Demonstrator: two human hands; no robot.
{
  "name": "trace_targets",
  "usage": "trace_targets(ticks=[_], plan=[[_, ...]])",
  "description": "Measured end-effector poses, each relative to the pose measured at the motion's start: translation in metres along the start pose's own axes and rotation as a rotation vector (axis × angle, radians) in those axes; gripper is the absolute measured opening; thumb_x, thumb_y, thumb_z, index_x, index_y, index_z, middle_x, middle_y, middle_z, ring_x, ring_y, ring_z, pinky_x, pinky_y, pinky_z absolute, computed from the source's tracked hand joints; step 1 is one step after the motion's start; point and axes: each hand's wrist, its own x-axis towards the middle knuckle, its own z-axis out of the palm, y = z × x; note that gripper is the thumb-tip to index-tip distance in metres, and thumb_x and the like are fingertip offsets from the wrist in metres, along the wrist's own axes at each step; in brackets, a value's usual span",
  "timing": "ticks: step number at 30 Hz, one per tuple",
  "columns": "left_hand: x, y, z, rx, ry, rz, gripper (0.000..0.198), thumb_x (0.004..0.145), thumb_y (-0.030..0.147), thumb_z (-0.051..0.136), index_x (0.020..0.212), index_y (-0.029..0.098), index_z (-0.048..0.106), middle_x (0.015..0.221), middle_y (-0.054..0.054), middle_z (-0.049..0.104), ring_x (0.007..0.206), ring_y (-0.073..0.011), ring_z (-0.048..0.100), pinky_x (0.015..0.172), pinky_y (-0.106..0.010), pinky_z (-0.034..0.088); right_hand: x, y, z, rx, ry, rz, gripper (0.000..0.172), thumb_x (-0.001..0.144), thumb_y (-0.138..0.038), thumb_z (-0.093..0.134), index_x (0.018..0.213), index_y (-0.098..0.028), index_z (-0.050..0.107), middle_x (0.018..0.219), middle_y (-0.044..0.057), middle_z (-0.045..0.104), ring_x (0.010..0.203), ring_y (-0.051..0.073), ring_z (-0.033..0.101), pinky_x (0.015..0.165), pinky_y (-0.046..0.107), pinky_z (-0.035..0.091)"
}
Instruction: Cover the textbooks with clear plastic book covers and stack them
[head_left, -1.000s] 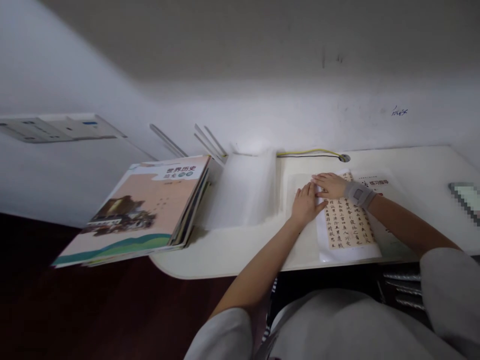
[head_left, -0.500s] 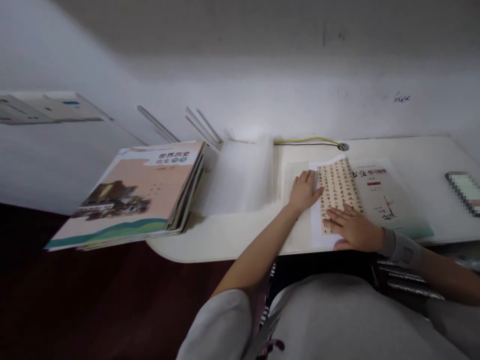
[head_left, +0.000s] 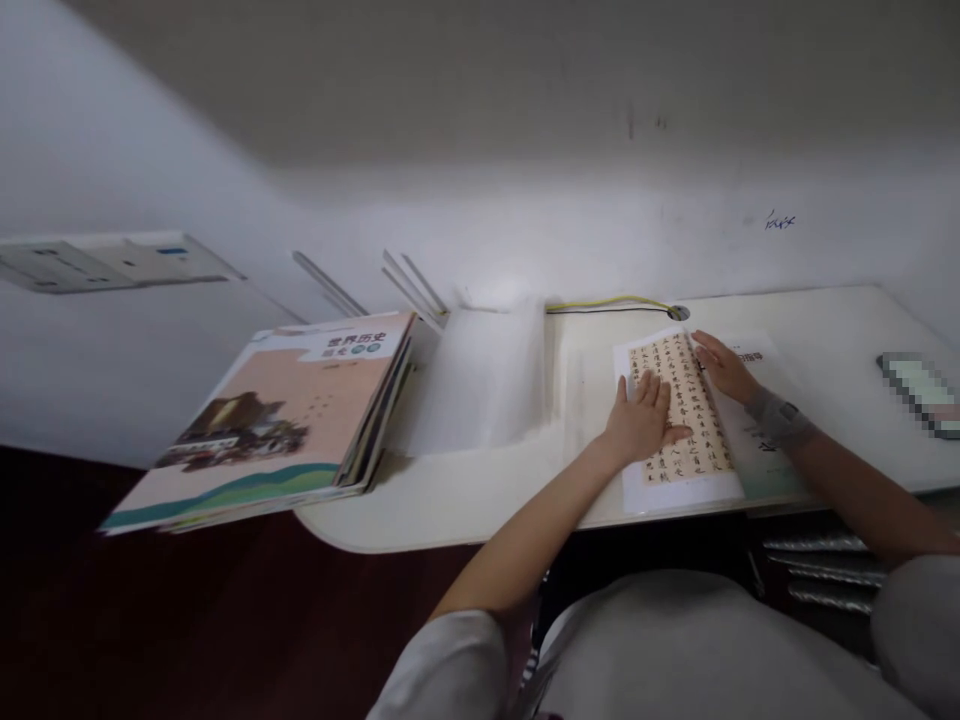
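Pressing the book flat calls for even weight from the left grip, spread over the page directly beneath and grasping nothing, while the unclenched right grip, just right of it along the fold, should avoid tugging.

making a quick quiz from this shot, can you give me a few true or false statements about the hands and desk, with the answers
1. The left hand lies palm down on the sheet with columns of characters. True.
2. The left wrist wears a band. False: the grey wristband is on the right wrist.
3. The top book of the stack has a green strip near its lower edge. True.
4. A red cable runs to the hole in the desk. False: the bright cable there is yellow.
5. The right hand is by the sheet's upper right edge. True.
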Motion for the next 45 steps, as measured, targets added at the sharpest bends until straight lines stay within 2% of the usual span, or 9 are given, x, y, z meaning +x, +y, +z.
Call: trace_targets(ticks=[2,5,9,12,19,24,32,41,45], plan=[[-0.002,0.002,0.005,0.022,-0.058,-0.044,0.079,0.085,0.066,0.030,0.140,0.009,0.035,0.146,-0.021,0.033,0.139,-0.0355,0.018,0.108,-0.064,0.010,-0.004,0.013,0.013,0.012,-0.005,0.027,0.067,0.091,-0.059,0.019,0.135,-0.015,0.044,0.139,0.013,0.046,0.129,0.024,0.041,0.107,0.043,0.035],[-0.008,-0.007,0.006,0.050,-0.142,-0.083,0.083,0.082,0.069,0.033,0.141,0.012,0.034,0.148,-0.019,0.029,0.140,-0.0359,0.015,0.108,-0.065,0.006,-0.012,0.021,0.026,0.007,-0.041,-0.046,0.068,0.090,-0.060,0.023,0.137,-0.014,0.040,0.143,0.014,0.041,0.132,0.024,0.036,0.110,0.043,0.031],[-0.018,-0.021,-0.007,0.091,-0.284,-0.115,0.082,0.084,0.067,0.028,0.144,0.010,0.028,0.151,-0.017,0.022,0.141,-0.0345,0.007,0.108,-0.065,0.002,-0.015,0.024,0.028,0.001,-0.075,-0.107,0.067,0.089,-0.060,0.030,0.140,-0.017,0.037,0.145,0.013,0.037,0.134,0.026,0.033,0.110,0.045,0.031],[-0.019,-0.021,-0.019,0.115,-0.362,-0.118,0.083,0.085,0.066,0.025,0.145,0.008,0.024,0.152,-0.018,0.018,0.141,-0.0346,0.002,0.107,-0.065,0.003,-0.014,0.024,0.028,0.011,-0.071,-0.160,0.065,0.087,-0.058,0.037,0.140,-0.020,0.037,0.145,0.011,0.038,0.135,0.028,0.032,0.109,0.047,0.031],[0.002,-0.005,-0.018,0.050,-0.391,-0.046,0.095,0.080,0.073,0.026,0.146,0.007,0.014,0.154,-0.018,0.008,0.141,-0.0336,-0.004,0.108,-0.063,0.003,-0.014,0.024,0.033,-0.028,-0.060,-0.238,0.066,0.086,-0.054,0.044,0.140,-0.017,0.038,0.146,0.014,0.036,0.135,0.030,0.031,0.109,0.049,0.030],[0.011,-0.012,-0.016,0.054,-0.427,-0.063,0.095,0.078,0.073,0.030,0.147,0.010,0.014,0.154,-0.014,0.007,0.141,-0.0347,-0.006,0.106,-0.067,-0.001,-0.014,0.025,0.033,-0.061,-0.036,-0.248,0.065,0.086,-0.054,0.043,0.137,-0.013,0.041,0.145,0.017,0.037,0.135,0.029,0.032,0.109,0.048,0.031],[-0.005,-0.030,-0.019,0.078,-0.457,-0.091,0.097,0.076,0.072,0.037,0.147,0.010,0.014,0.154,-0.016,0.009,0.140,-0.0363,-0.007,0.106,-0.066,-0.002,-0.017,0.025,0.033,-0.150,-0.108,-0.288,0.062,0.088,-0.053,0.040,0.139,-0.018,0.038,0.146,0.014,0.035,0.136,0.028,0.028,0.108,0.049,0.029],[0.002,-0.010,-0.018,0.059,-0.359,-0.082,0.099,0.078,0.074,0.025,0.147,0.005,0.009,0.154,-0.017,0.004,0.141,-0.0334,-0.007,0.108,-0.063,0.000,-0.020,0.017,0.032,-0.278,-0.188,-0.258,0.066,0.088,-0.056,0.038,0.141,-0.016,0.036,0.149,0.014,0.030,0.138,0.029,0.024,0.108,0.052,0.026],[-0.002,-0.013,-0.015,0.076,-0.369,-0.112,0.099,0.077,0.076,0.027,0.147,0.006,0.013,0.154,-0.017,0.008,0.141,-0.0346,-0.005,0.107,-0.064,-0.001,-0.021,0.015,0.032,-0.322,-0.214,-0.297,0.067,0.088,-0.054,0.040,0.143,-0.018,0.031,0.149,0.014,0.030,0.138,0.029,0.023,0.108,0.052,0.024]])
